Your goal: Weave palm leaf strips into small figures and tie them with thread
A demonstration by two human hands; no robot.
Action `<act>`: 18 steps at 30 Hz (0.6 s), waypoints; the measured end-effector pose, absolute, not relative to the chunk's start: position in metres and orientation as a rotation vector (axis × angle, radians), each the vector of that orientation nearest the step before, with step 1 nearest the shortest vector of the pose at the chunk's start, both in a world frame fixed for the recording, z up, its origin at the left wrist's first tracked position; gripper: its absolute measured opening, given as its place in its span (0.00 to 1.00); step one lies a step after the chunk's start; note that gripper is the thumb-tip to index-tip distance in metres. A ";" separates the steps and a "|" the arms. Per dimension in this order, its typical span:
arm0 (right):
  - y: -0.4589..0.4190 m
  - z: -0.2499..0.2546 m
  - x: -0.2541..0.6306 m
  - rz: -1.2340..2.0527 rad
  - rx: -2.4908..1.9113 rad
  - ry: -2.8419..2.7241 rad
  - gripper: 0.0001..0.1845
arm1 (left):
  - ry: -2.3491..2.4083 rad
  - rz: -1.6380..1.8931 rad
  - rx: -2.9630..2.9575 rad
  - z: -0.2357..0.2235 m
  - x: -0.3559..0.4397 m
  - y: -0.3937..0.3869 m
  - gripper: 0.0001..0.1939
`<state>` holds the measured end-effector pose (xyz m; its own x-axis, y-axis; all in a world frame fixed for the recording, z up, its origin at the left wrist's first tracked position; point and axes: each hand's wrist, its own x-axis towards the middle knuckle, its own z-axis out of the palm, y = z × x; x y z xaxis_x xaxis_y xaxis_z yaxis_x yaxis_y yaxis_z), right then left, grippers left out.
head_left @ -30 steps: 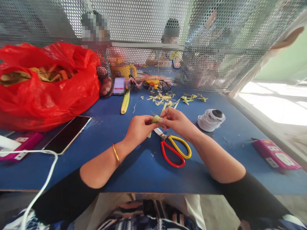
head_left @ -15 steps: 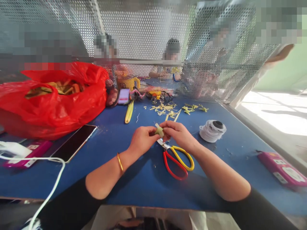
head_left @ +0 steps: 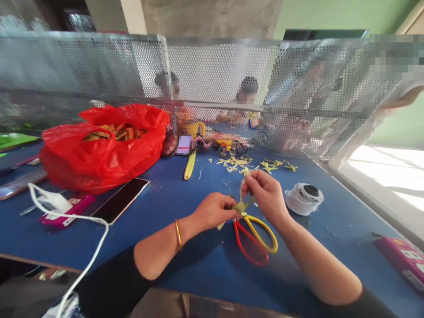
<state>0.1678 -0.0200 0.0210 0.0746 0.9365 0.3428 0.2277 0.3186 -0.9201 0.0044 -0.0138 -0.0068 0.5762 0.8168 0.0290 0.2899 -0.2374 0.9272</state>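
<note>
Pinched in the fingertips of my left hand (head_left: 213, 211) is a small yellow-green knot of folded leaf strip (head_left: 241, 206). My right hand (head_left: 266, 192) is raised just right of it, thumb and forefinger closed on a pale strip end that runs up from the knot. Another short end sticks out to the right. Below the knot lie scissors (head_left: 254, 241) with one red and one yellow handle; their blades are hidden by the hands and knot. Beyond my hands are cut pale strips (head_left: 236, 163), several knotted green pieces (head_left: 271, 165) and a long yellow-green leaf bundle (head_left: 190, 166).
A full red plastic bag (head_left: 109, 159) stands at the left, behind a dark phone (head_left: 122, 201), a magenta box (head_left: 68, 213) and a white cable (head_left: 96, 247). At the right are a wrapped white spool (head_left: 303, 203) and another magenta box (head_left: 402, 260). A perforated metal screen (head_left: 212, 66) separates people beyond.
My right hand has moved away from the knot, up and to the right, drawing out a strip end. My left hand keeps the knot. The camera view has tilted up.
</note>
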 end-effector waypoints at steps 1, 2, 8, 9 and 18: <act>-0.020 0.021 0.167 0.747 -1.133 -1.390 0.17 | 0.895 0.657 1.784 -0.007 0.004 -0.013 0.09; -0.020 0.020 0.166 0.737 -1.123 -1.366 0.16 | 0.879 0.670 1.769 -0.007 0.004 -0.011 0.08; -0.013 0.011 0.165 0.763 -1.053 -1.389 0.07 | 0.812 0.677 1.523 -0.003 0.002 -0.007 0.10; -0.012 0.010 0.166 0.741 -1.029 -1.417 0.06 | 0.808 0.686 1.456 -0.002 0.002 -0.007 0.09; -0.028 0.015 0.167 -0.127 -1.179 -1.629 0.15 | 0.877 0.958 0.875 -0.003 0.002 0.001 0.17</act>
